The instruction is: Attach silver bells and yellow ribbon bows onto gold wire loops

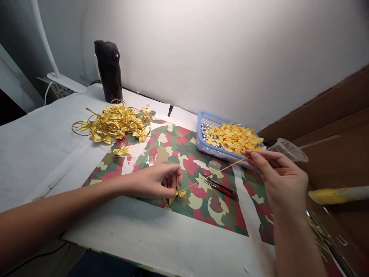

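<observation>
Long thin gold wire [219, 171] running slantwise above a camouflage-printed mat [201, 207], a small yellow ribbon bow [181, 193] at its lower end, a wire loop trailing just below. Left hand [155, 181] with fingers [173, 173] closed around the bow; right hand [276, 181] with fingers [253, 156] pinched on the wire's upper end. Blue plastic tray [206, 132] heaped with folded yellow ribbon pieces [233, 137], silver beads [209, 130] in one corner. Tangled pile of wired bows [112, 123] on the white-covered worktop [43, 127]; black cylindrical appliance [108, 71] against the pale wall [216, 50]; red-and-black-handled tool [219, 188] on the mat, beside the right hand's wire.
</observation>
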